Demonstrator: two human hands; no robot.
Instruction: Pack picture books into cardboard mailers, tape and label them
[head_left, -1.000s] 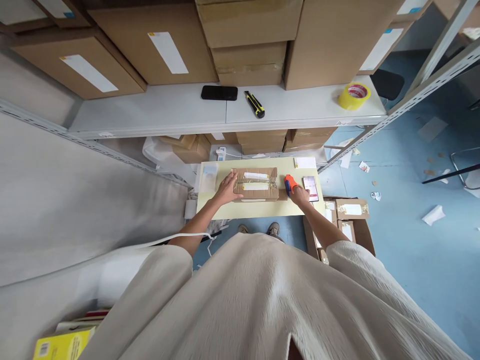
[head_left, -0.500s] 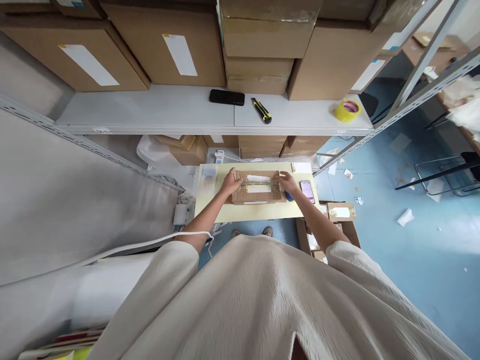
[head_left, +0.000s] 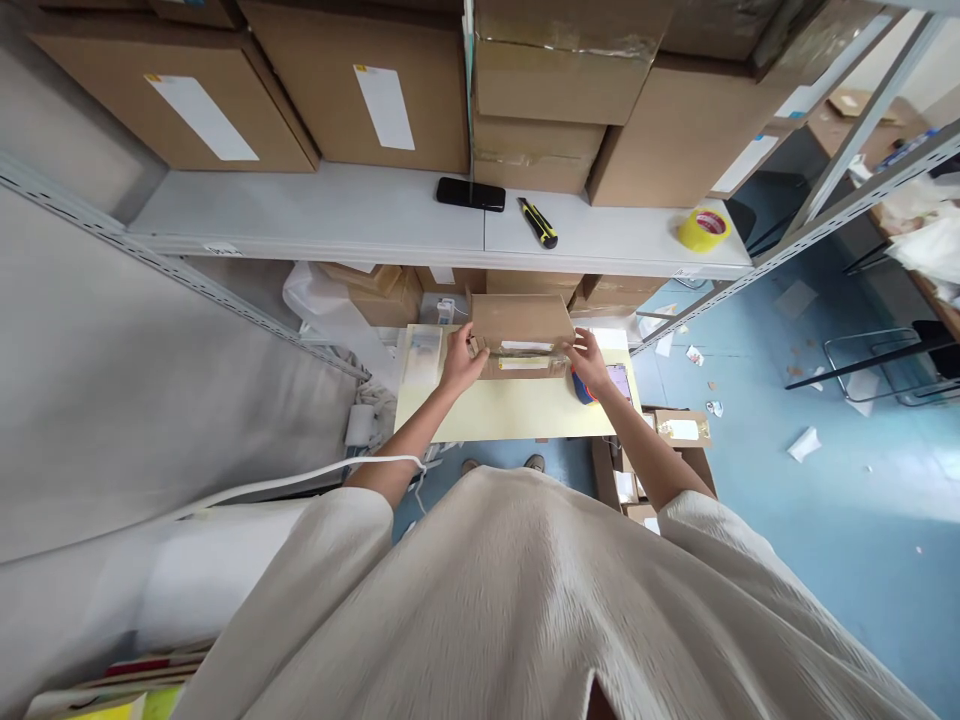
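Observation:
A brown cardboard box (head_left: 520, 318) is tilted over the far part of the pale yellow table (head_left: 495, 412), its taped, labelled face turned toward me. My left hand (head_left: 460, 362) grips the box's left end, thumb on the near face. At the right end my right hand (head_left: 589, 360) holds it with the fingers on the edge. Below the right hand lies a blue tape dispenser (head_left: 581, 388), partly covered. A phone with a lit screen (head_left: 621, 380) rests just right of it, partly behind my forearm.
On the grey shelf (head_left: 315, 215) above the table lie a black phone (head_left: 470, 194), a yellow box cutter (head_left: 538, 223) and a roll of yellow tape (head_left: 703, 230). Large cartons (head_left: 390, 90) fill the shelf behind. An open carton (head_left: 697, 470) with smaller boxes stands on the floor at right.
The box has been raised and tipped, so a broad plain face now shows above the labelled one. Both hands moved with it and still hold its ends. The view shifted slightly.

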